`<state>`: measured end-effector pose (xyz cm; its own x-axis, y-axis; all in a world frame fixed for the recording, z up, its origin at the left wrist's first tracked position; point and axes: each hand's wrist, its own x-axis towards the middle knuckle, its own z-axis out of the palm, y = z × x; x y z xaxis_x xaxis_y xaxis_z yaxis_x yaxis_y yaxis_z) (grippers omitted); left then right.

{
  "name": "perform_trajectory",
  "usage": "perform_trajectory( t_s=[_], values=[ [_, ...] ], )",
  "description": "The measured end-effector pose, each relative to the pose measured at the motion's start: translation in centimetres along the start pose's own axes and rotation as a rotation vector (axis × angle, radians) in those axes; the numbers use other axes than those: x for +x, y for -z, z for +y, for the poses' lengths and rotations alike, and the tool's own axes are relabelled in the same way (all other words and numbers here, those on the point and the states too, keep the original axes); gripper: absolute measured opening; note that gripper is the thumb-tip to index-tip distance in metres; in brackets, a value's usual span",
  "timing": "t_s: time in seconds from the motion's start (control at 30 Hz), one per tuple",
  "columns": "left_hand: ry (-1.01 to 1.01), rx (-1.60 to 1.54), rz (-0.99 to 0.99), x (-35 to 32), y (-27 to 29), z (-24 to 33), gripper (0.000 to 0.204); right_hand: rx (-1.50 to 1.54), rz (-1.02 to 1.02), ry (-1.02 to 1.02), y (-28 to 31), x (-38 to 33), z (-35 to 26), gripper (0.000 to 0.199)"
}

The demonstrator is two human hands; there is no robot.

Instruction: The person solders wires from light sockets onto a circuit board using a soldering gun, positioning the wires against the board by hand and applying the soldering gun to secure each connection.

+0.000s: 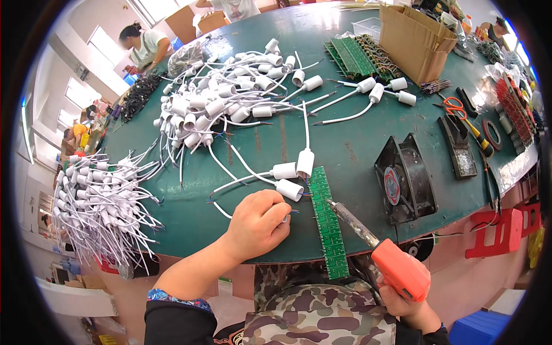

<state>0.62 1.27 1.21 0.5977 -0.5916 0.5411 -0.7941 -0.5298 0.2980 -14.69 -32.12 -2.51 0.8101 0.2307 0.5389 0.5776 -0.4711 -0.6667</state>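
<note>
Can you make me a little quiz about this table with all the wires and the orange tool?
1. True or false: the right hand holds the orange soldering iron.
2. What does the iron's tip rest on? A) the black fan B) the long green circuit board strip C) the cardboard box
3. Fill in: the left hand rests on the ____ table, pinching thin wire ends.

Key: 1 true; 2 B; 3 green.
</note>
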Motion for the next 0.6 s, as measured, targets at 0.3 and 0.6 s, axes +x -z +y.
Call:
perform_trajectory(
  t_s=[0.3, 0.6],
  values=[
    [-0.038, 0.092, 0.040, 0.4, -1.5, 0.1, 0.029, -0.001, -0.008, -0.014, -0.2, 0.2, 0.0, 0.068],
    [-0.079, 0.154, 0.055, 1.5, -2.5, 0.2, 0.029, 0.028, -0.016, -0.050, -0.4, 0.6, 0.3, 0.065]
  ],
)
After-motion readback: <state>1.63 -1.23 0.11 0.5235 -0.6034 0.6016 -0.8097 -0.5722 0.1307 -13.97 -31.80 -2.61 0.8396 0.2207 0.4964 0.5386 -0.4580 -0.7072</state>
